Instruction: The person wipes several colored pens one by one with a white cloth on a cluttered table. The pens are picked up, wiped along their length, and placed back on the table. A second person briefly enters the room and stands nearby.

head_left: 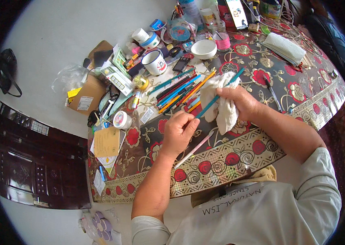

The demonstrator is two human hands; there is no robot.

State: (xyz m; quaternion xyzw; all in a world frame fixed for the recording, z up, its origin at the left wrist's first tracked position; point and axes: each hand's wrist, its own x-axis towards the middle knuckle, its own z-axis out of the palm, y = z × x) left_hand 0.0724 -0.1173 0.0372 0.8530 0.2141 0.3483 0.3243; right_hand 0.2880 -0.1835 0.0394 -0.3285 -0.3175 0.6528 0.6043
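My left hand (179,131) pinches the lower end of a teal pencil (210,104), which slants up to the right. Around its upper part, my right hand (241,102) grips a crumpled white cloth (226,118), with the thumb pressing on the pencil. Just beyond my hands lies a loose pile of coloured pencils (178,92) in blue, orange, black and dark red. Another teal pencil (171,81) rests along the far side of that pile. Between my forearms, a pale pink pen-like stick (192,153) lies near the table's front edge.
A flower-patterned cloth covers the table (148,153). At the back stand an enamel mug (154,63), a white bowl (204,49), a pink jar (221,42) and a propped phone (236,13). On the right are a pen (273,95) and a folded cloth (285,48). Boxes (117,81) crowd the left.
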